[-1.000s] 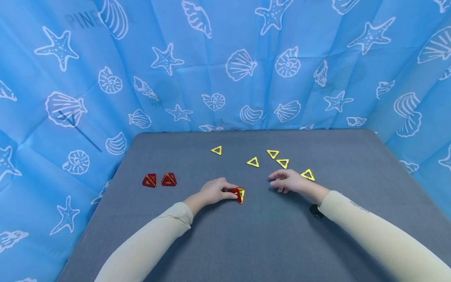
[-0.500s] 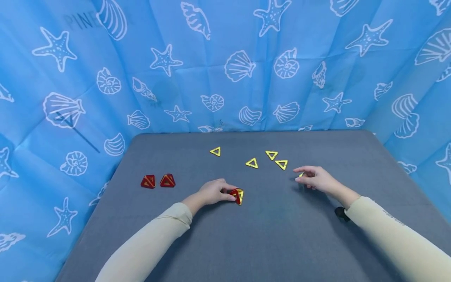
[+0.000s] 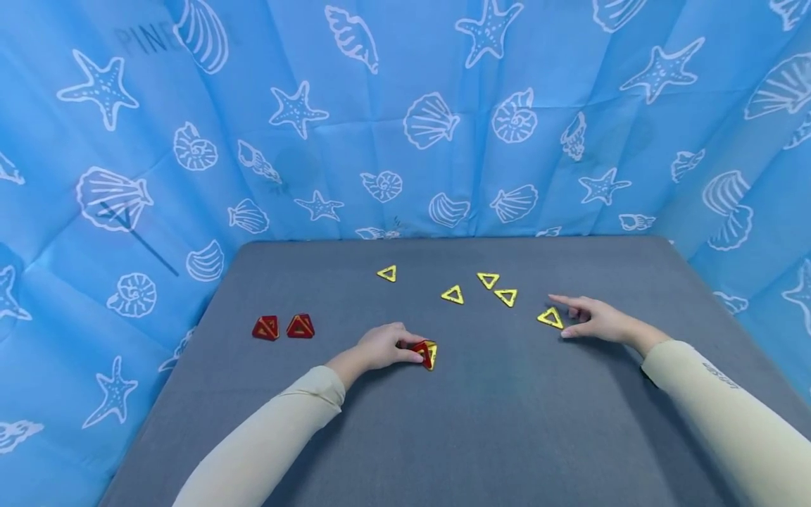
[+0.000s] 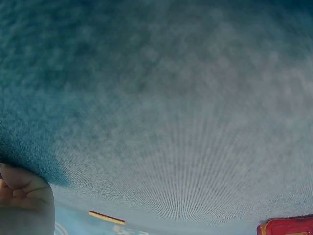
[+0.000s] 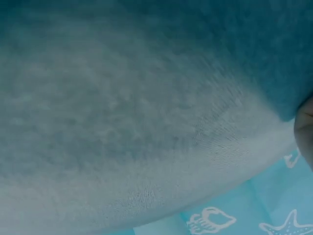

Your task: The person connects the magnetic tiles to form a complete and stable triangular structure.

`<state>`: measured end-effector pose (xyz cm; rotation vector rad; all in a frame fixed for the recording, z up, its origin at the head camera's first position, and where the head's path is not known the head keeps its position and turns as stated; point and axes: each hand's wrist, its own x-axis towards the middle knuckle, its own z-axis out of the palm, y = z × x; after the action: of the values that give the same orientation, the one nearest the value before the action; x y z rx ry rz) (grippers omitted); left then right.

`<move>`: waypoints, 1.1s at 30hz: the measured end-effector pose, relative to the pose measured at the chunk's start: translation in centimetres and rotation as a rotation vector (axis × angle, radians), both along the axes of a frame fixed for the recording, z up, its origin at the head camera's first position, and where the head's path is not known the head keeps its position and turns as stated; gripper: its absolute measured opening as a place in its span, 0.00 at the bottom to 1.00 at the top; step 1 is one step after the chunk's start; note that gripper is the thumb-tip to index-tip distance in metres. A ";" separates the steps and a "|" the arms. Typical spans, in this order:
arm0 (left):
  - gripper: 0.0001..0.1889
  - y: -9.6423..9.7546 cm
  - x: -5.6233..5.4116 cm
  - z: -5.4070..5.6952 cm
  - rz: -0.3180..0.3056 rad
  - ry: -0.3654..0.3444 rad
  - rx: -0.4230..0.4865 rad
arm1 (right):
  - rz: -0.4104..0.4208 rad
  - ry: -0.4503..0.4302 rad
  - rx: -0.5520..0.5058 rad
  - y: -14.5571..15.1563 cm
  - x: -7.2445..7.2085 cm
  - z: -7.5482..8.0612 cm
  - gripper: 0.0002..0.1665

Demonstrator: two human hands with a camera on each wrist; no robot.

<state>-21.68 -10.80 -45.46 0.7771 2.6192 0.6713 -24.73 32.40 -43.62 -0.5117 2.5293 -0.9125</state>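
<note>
Near the middle of the table in the head view, my left hand (image 3: 384,346) pinches a small pyramid-like cluster of red and yellow triangle tiles (image 3: 429,354) between thumb and fingers. Part of the cluster is hidden by the fingertips. Over on the right, my right hand (image 3: 595,320) holds nothing, thumb and fingers spread apart. Just left of its fingertips, a hollow yellow triangle tile (image 3: 549,324) lies flat on the table. The left wrist view catches only the edge of the left hand (image 4: 27,196); the right wrist view shows a sliver of the right hand (image 5: 305,129).
Two red triangular pieces (image 3: 300,327) rest at the left of the grey table (image 3: 481,436). Several hollow yellow triangle tiles (image 3: 505,291) lie scattered toward the back. Behind the table hangs a blue curtain (image 3: 355,162) with white shells and starfish.
My right hand has moved right from near the middle, passed over the rightmost yellow tile, and now sits to its right with fingers spread. My left hand keeps its grip in place.
</note>
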 end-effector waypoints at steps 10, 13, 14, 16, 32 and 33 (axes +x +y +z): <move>0.24 0.2 -0.1 -0.4 -0.021 -0.001 -0.001 | 0.041 -0.076 0.070 0.1 -1.4 0.6 0.43; 0.26 0.1 0.0 -0.2 -0.029 -0.002 -0.010 | 0.040 -0.071 0.063 0.0 -1.3 0.5 0.41; 0.26 0.2 0.0 -0.1 -0.030 0.000 -0.014 | 0.034 -0.069 0.063 -0.1 -1.3 0.4 0.41; 0.27 0.2 0.0 -0.1 -0.028 0.002 -0.023 | 0.022 -0.066 0.065 -0.2 -1.3 0.2 0.41; 0.28 0.5 -0.2 -0.1 0.000 -0.005 -0.104 | 0.002 -0.034 0.064 -0.6 -1.6 -0.2 0.37; 0.28 0.5 -0.1 -0.1 0.001 -0.004 -0.102 | 0.003 -0.027 0.059 -0.7 -1.6 -0.3 0.35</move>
<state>-21.82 -10.33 -45.55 0.7434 2.6271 0.5340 -26.31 31.72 -43.92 -0.4816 2.5225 -0.8353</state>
